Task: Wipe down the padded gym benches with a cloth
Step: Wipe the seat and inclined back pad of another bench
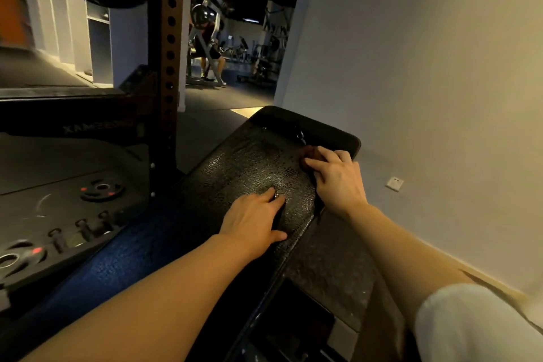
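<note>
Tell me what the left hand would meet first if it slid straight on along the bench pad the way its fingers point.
Probably nothing but pad: the left hand points up the bench pad toward its far end, passing left of the right hand and the cloth under it. Depth is hard to judge.

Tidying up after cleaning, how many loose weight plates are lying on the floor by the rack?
2 that I can make out: one weight plate near the rack post, another at the left edge. The floor is dark, so more may be hidden.
</note>
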A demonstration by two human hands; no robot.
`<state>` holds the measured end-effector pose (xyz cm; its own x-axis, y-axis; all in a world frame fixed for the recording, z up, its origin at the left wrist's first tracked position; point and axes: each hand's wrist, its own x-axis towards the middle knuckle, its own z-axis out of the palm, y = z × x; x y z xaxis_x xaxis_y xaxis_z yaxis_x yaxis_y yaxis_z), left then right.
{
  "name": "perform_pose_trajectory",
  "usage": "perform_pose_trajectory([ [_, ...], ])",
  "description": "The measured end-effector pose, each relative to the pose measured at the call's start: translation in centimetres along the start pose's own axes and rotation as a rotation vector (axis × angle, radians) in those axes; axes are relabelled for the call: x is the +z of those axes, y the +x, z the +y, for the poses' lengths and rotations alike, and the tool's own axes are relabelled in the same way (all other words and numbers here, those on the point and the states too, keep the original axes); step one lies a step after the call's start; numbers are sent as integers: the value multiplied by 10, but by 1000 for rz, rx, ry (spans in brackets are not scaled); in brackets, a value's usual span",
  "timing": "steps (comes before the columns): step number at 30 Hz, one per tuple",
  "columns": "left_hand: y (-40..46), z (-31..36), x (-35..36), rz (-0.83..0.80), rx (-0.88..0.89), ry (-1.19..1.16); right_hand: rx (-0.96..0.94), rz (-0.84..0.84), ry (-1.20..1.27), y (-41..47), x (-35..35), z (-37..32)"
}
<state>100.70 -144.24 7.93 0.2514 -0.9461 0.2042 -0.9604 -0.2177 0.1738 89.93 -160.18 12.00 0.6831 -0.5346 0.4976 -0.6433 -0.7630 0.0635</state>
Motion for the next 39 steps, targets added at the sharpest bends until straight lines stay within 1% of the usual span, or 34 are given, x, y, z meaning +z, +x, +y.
perform_pose_trajectory([
  [2,0,0,1,-2,1,12,-59,16,-30,-9,3,-2],
  [4,1,-1,1,-1,7,23,-172,-10,-50,-12,-2,6],
  [5,2,-2,1,0,10,21,-184,-27,-57,-6,-5,14],
  [6,2,-3,2,1,11,14,-153,-36,-62,3,-8,21],
  [7,1,-4,3,0,11,3,-80,-41,-65,13,-8,26],
  [9,0,-4,5,8,6,-5,67,0,-36,24,-6,21],
  [10,-1,-5,5,13,0,-5,94,23,-26,24,-5,12],
  [11,-1,-5,6,13,-4,-7,76,31,-30,21,-2,3],
  [13,-1,-4,7,12,-9,-9,-59,22,-56,4,3,-8],
  [15,-1,-5,7,7,-11,-15,-194,0,-62,-10,0,-5],
  [16,-1,-5,7,7,-13,-19,-211,-10,-68,-7,-3,3],
  [18,-2,-6,8,9,-21,-34,-148,-2,-108,13,-6,17],
  [21,-4,-5,9,6,-30,-51,92,22,-73,39,-4,24],
  [23,-4,-6,9,3,-33,-61,121,39,-88,41,0,14],
  [25,-5,-7,10,13,-33,-70,24,33,-106,29,2,2],
  [28,-5,-7,11,20,-30,-67,-204,21,-68,0,4,-4],
  [30,-5,-7,13,25,-32,-71,-265,-13,-65,0,-1,6],
  [31,-5,-7,13,26,-33,-76,-240,-19,-79,9,-3,14],
  [32,-6,-7,14,26,-34,-82,-172,-18,-102,20,-3,21],
  [34,-6,-7,15,27,-36,-92,24,-3,-100,42,-4,29],
  [35,-7,-8,15,28,-38,-93,89,16,-82,49,-3,28],
  [36,-7,-9,15,27,-40,-98,117,29,-78,53,0,23],
  [37,-7,-9,15,25,-39,-104,107,30,-81,53,2,15],
  [39,-7,-10,16,38,-37,-102,-21,18,-81,40,4,-3],
])
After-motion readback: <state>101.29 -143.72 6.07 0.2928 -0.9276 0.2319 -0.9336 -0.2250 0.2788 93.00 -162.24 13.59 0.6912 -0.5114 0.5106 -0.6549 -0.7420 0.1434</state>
